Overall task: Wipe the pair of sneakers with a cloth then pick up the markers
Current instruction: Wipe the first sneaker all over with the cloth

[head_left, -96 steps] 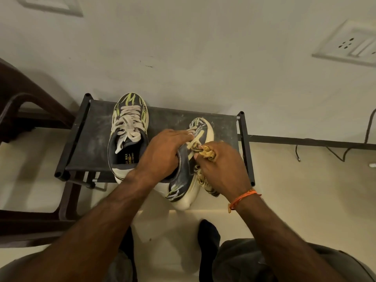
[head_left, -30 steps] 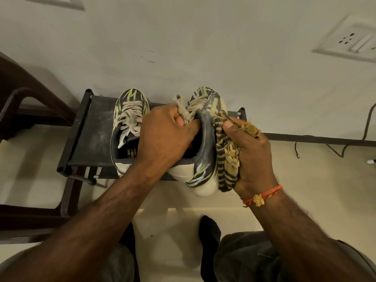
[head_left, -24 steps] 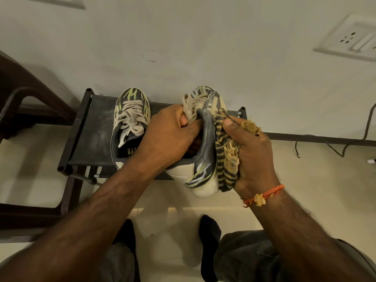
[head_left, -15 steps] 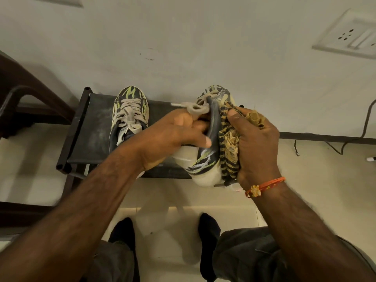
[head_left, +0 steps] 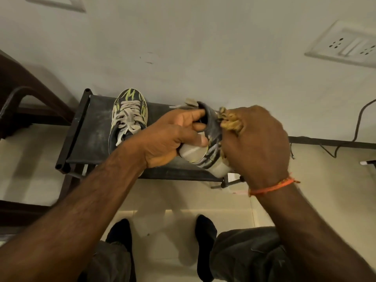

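- Sneaker in hand (head_left: 211, 143): left hand (head_left: 171, 139) is gripping it by the collar, long axis running away from the person, over the black rack (head_left: 89, 135).
- Cloth (head_left: 231, 122): right hand (head_left: 256, 147) is bunching it against the shoe's right side.
- Second sneaker (head_left: 128, 119): is resting on the rack, just left.
- Markers: not in view.

left sneaker (head_left: 130, 117) on rack (head_left: 91, 139) | right sneaker (head_left: 211, 143) — between hands
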